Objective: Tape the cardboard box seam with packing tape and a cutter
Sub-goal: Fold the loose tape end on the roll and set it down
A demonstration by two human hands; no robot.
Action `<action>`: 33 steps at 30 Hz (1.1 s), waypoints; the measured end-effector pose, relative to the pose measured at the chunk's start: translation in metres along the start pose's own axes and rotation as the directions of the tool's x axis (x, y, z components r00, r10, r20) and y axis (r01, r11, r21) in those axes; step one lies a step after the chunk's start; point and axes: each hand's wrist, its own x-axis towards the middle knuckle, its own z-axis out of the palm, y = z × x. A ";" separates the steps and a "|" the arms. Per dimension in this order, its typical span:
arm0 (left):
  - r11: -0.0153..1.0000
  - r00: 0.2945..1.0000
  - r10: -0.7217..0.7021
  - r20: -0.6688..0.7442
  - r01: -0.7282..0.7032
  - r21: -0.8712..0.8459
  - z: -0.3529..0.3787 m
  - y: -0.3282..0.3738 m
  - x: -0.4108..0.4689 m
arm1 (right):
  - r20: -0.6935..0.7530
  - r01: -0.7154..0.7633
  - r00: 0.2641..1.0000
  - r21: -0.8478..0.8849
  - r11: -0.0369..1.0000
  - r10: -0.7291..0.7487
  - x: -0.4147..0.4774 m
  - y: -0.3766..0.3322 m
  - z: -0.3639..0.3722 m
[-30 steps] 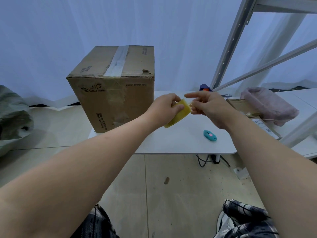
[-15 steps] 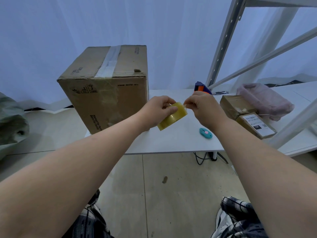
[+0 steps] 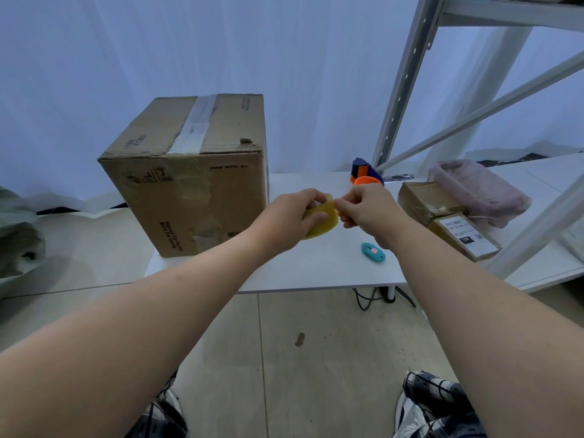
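Observation:
A large cardboard box (image 3: 189, 197) stands on the left end of the white table (image 3: 316, 267), with old clear tape along its top seam. My left hand (image 3: 294, 216) grips a yellowish roll of packing tape (image 3: 322, 219) in the air to the right of the box. The fingertips of my right hand (image 3: 366, 207) pinch at the roll's upper edge; whether they hold the tape's end I cannot tell. A teal cutter (image 3: 373, 251) lies on the table below my right wrist, untouched.
A blue and orange tape dispenser (image 3: 365, 175) sits at the table's back. Two small parcels (image 3: 448, 222) and a pink bundle (image 3: 477, 191) lie at the right. Grey shelving uprights (image 3: 401, 83) rise behind. Cables hang under the table.
My right hand went from pointing with an extended finger to pinching the roll's edge. Both hands stayed close together by the box; the camera view shifted slightly.

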 end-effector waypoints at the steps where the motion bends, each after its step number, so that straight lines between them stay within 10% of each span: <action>1: 1.000 1.000 -0.003 -0.009 0.003 0.015 0.001 0.002 0.001 | -0.019 0.005 1.000 -0.037 0.999 -0.006 0.000 0.000 0.000; 13: 0.995 0.997 -0.080 0.005 0.080 0.060 0.050 -0.003 0.052 | 0.019 -0.023 1.000 -0.064 0.998 0.024 0.021 0.035 -0.018; 33: 0.779 0.987 -0.149 0.067 0.076 0.622 0.078 -0.099 0.178 | -0.087 -0.160 0.985 -0.145 0.976 0.148 0.163 0.112 0.017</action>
